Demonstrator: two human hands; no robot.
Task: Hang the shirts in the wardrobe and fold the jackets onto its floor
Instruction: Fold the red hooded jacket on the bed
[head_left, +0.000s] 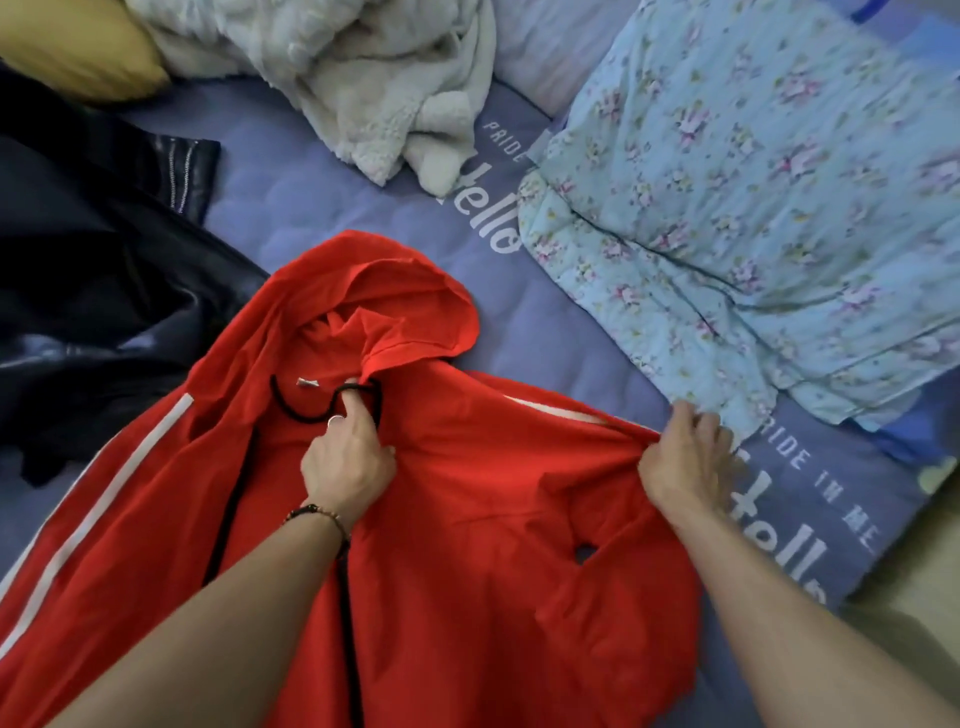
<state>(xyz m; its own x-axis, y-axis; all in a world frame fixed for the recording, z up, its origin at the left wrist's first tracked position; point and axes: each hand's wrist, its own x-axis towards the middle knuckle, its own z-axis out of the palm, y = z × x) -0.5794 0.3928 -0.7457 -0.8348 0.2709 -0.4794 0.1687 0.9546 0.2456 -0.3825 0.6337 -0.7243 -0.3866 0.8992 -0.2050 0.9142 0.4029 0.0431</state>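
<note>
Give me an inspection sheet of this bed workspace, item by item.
Surface: blue quilted mattress with white printed lettering.
Job's things: red hooded jacket spread flat, white sleeve stripes; dark jacket heaped beside it.
Clutter: white fleece blanket, floral quilt, yellow pillow.
Hands: left hand pinches the jacket near the neck; right hand grips its shoulder edge.
Cables: nothing seen.
Surroundings: pale floor at the lower right; no wardrobe in view.

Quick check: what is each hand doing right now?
Left hand: grips the red jacket near its collar.
Right hand: pinches the red jacket's shoulder edge.
</note>
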